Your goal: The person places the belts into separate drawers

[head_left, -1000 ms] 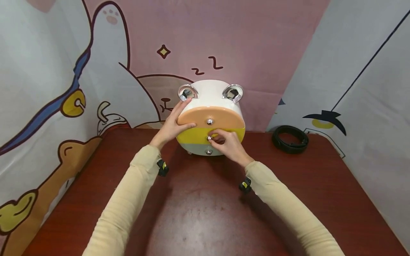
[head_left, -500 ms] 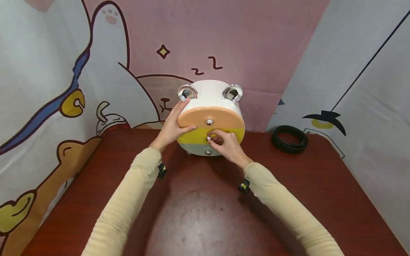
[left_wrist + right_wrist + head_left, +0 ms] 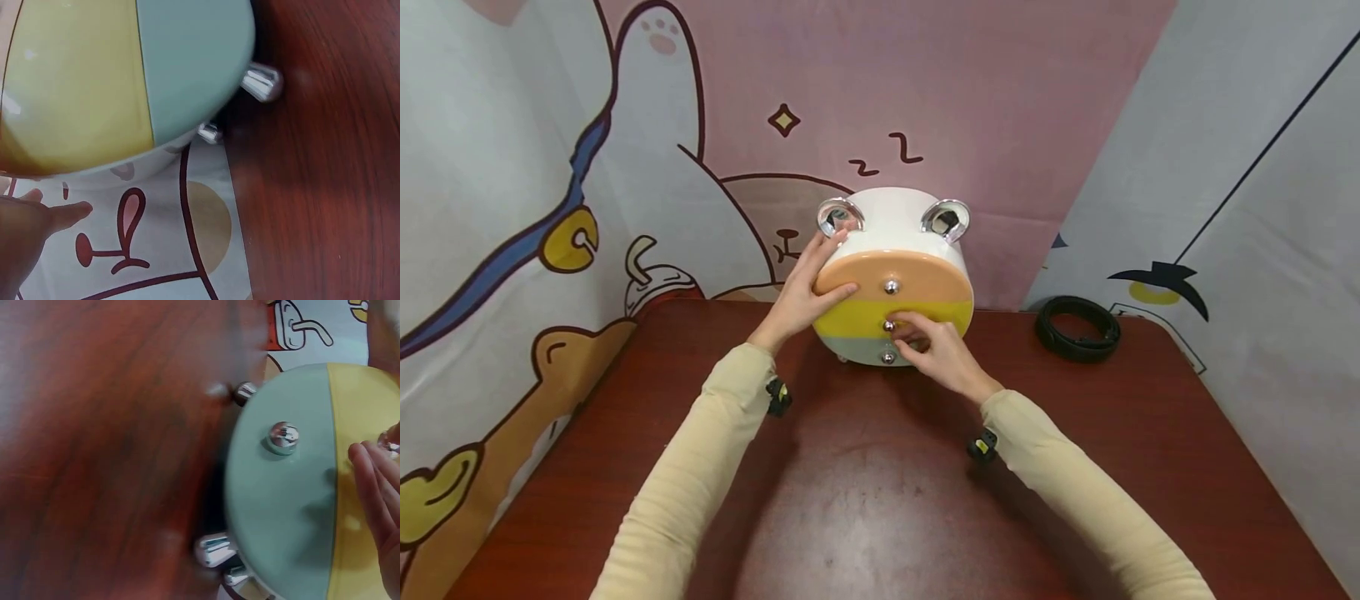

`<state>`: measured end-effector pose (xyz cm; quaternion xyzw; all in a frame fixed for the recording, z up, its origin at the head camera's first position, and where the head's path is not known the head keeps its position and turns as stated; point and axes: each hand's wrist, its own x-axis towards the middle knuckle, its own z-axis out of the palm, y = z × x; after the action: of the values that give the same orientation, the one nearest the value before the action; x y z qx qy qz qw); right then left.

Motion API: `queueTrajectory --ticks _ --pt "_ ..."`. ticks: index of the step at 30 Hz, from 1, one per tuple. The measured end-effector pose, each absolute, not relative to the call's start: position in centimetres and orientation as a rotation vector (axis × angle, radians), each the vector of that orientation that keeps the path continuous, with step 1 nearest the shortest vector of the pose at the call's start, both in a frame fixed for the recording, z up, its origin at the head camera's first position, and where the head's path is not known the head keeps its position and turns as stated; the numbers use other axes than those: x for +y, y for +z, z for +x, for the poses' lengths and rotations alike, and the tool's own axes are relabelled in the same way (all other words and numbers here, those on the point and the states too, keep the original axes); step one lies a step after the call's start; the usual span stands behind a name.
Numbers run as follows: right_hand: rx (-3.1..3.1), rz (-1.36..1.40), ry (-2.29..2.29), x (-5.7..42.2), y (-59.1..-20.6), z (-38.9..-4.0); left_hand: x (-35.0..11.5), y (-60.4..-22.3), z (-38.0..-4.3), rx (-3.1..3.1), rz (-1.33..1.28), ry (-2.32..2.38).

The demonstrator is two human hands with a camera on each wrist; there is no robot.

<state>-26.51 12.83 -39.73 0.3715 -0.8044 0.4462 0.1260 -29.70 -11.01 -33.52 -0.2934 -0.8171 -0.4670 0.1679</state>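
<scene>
My right hand (image 3: 943, 354) is loosely bent, thumb and forefinger parted around the middle knob (image 3: 889, 326), the forefinger right at it, though whether it touches I cannot tell. That knob sits on the yellow band of the drawer box (image 3: 925, 273), whose side my left hand (image 3: 801, 296) steadies with outstretched fingers, thumb across the front. The box stands on the table (image 3: 865, 483), a black coil (image 3: 1078, 350) well to its right.

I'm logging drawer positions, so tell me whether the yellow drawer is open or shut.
Shut. The yellow drawer looks flush with the green drawer below it, with only a thin seam between their fronts.
</scene>
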Motion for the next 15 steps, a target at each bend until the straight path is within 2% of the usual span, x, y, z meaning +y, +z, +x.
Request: queueTrajectory --ticks 6,15 --pt "-2.373 1.110 1.226 13.1 -40.6 -25.7 -10.4 -31.6 -28.5 -2.321 -0.850 -1.356" --pt "-2.600 1.058 1.068 12.5 -43.1 -25.9 -9.9 -30.5 -28.8 -2.389 -0.811 -1.463"
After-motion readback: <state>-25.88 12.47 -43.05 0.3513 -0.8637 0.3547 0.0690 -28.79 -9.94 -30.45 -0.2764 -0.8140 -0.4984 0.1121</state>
